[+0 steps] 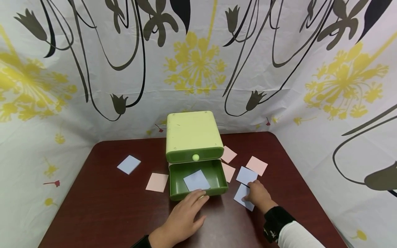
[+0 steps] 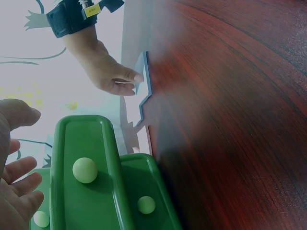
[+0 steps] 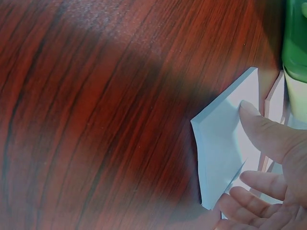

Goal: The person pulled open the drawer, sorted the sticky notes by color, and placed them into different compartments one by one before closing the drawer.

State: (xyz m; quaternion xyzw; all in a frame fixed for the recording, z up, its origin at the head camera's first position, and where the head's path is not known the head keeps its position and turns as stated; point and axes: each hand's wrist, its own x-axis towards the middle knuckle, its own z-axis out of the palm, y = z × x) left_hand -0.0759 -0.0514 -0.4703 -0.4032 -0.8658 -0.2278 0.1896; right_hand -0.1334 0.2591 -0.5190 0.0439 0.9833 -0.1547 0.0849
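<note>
The right hand (image 1: 258, 195) pinched the near blue note pad (image 1: 243, 197), thumb (image 3: 261, 132) on top and fingers curled under its edge, the pad lying on the dark wooden table (image 1: 108, 206) just right of the green drawer box (image 1: 193, 136). The left hand (image 1: 183, 218) lay relaxed, fingertips touching the front rim of the open drawer (image 1: 198, 181), which held another blue pad (image 1: 196, 180). Pink pads (image 1: 157, 182) lay scattered around.

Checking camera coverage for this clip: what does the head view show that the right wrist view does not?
Only the head view shows the left hand at the open drawer, a blue pad inside it, and the pink pads. Only the right wrist view shows the thumb pressing on the pad. Both show the right hand on a blue pad on the table.
</note>
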